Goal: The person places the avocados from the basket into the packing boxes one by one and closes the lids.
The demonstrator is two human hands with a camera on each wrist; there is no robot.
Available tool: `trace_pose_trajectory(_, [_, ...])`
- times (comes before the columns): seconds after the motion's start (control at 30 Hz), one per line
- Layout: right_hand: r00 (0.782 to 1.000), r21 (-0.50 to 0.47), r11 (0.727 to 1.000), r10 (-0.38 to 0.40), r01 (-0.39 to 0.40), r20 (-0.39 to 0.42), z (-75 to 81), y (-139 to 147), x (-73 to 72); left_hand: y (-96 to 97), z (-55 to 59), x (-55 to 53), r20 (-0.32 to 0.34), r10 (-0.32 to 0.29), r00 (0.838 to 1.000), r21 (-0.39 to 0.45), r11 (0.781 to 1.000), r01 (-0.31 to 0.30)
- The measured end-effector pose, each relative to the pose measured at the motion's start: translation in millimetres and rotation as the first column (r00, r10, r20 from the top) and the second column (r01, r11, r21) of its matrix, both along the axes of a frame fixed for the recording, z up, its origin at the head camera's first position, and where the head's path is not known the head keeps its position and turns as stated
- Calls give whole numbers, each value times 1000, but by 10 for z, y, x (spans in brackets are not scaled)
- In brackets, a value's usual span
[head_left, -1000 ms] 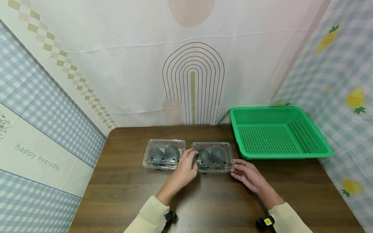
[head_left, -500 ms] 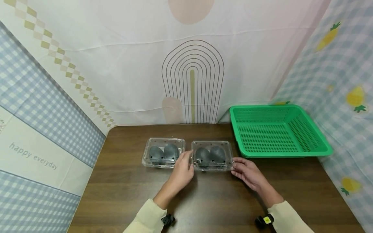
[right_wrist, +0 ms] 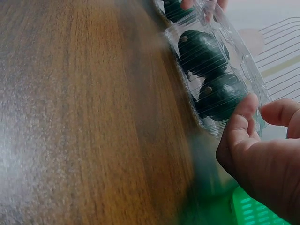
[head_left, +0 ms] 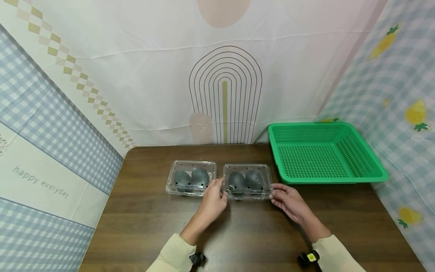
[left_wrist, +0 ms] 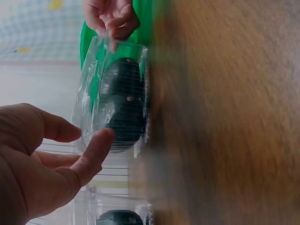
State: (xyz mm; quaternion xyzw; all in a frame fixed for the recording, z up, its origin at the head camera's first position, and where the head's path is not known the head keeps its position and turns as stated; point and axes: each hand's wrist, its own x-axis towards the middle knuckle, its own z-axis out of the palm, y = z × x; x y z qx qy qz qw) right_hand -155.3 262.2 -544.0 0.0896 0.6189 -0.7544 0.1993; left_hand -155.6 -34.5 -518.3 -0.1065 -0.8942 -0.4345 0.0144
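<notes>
Two clear plastic clamshell boxes lie side by side on the wooden table, each with two dark green avocados inside. At the right box (head_left: 247, 192), my left hand (head_left: 213, 200) pinches the left end of the rim between thumb and fingers. My right hand (head_left: 289, 202) pinches the same rim at its front right corner. Through the ribbed wall in the right wrist view, the avocados (right_wrist: 201, 52) show pale stem ends. Just left of my left hand sits the other box (head_left: 195, 164), partly covered by the fingers.
A green perforated plastic basket (head_left: 334, 180) stands at the back right of the table (head_left: 153, 226), beside the right box. A white patterned cloth (head_left: 153, 94) hangs behind the table, with checked cloth (head_left: 401, 151) on the right.
My left fingers have drawn back from over the right box's lid to its left rim. The right hand keeps its place at the corner, and both boxes lie where they were.
</notes>
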Motion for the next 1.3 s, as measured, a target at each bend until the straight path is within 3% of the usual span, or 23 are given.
trace_pose_trajectory(0.4, [998,-17,998,-59,58,-12,3,-54,-15,46,-3,-1,-11,33,999,27,999,-33])
trace_pose_trajectory(0.83, [996,81,993,-91,91,-1,88,-156,-45,60,-33,-24,8,54,999,54,997,-54])
trace_pose_trajectory(1.3, [999,44,999,-33,31,31,49,-110,-21,75,-101,-55,-6,99,995,68,993,-99])
